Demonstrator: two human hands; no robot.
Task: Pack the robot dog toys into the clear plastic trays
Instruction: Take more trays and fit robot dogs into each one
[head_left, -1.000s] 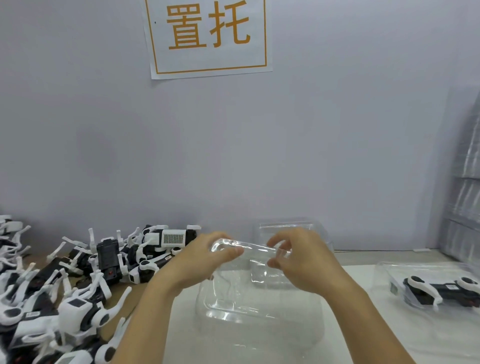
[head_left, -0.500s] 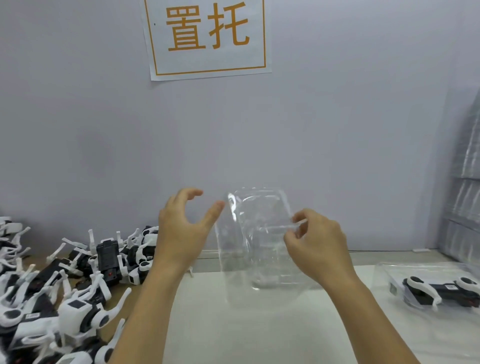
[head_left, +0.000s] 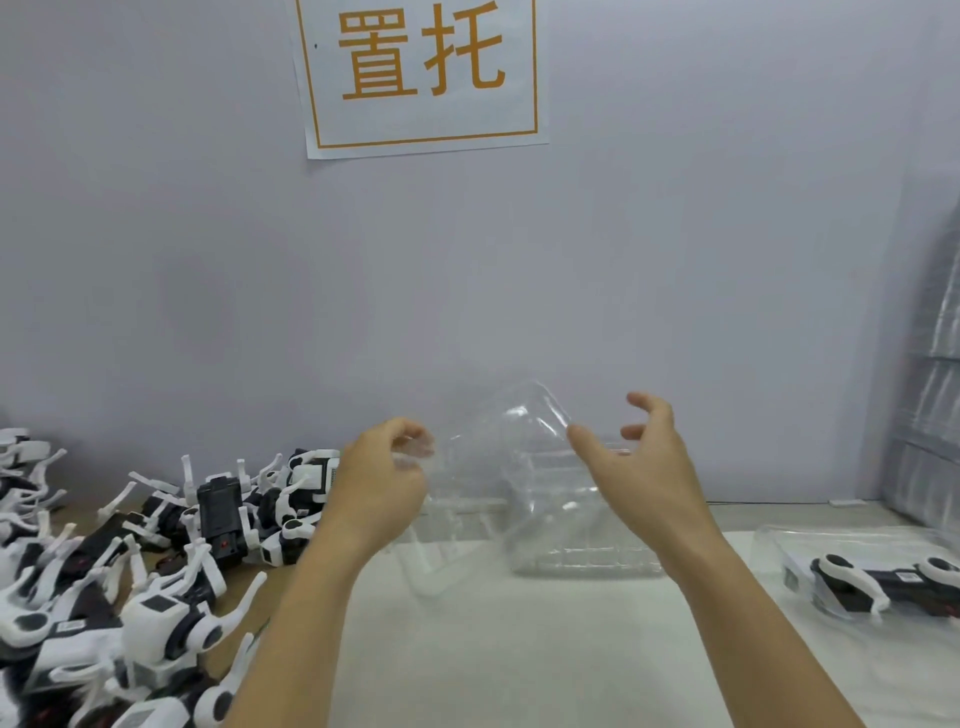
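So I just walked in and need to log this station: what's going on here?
A person is handling clear plastic trays above a white table. The left hand pinches the edge of one clear plastic tray; the right hand, fingers spread, touches a tilted clear tray with its thumb. Neither holds a toy yet. A pile of black-and-white robot dog toys waits at the left, and one packed tray lies at the right.
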